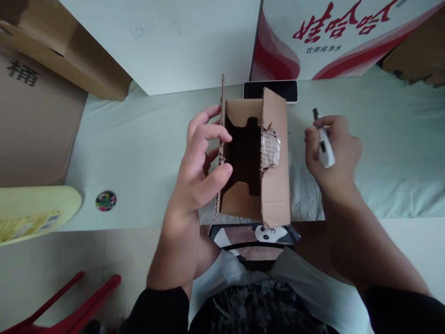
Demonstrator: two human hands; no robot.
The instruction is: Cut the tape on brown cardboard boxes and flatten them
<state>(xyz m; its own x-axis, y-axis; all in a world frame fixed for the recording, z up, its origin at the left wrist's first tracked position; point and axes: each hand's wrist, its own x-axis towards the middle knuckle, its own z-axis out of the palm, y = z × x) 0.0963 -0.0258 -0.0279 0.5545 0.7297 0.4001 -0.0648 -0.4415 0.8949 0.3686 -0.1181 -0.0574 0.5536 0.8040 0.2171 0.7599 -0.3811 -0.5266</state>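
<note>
A small brown cardboard box [276, 199] stands on the pale green cloth with its top flaps raised. Its inside is dark and I cannot make out anything in it. My left hand [203, 160] grips the left flap, thumb and a bent finger on the inner side, other fingers outside. On the right flap, a patch of clear tape [270, 148] sits over a torn edge. My right hand [335, 148], to the right of the box and apart from it, is closed around a white utility knife [325, 150] with its dark tip pointing away from me.
Behind the box lies a dark-faced device [291, 90] with a white edge. A large white carton [194, 41] and a red-lettered carton [327, 60] stand at the back. Leftward are brown cartons [34, 120], a round badge [106, 201] and a yellow-green container [38, 204]. Red legs [86, 304] show lower left.
</note>
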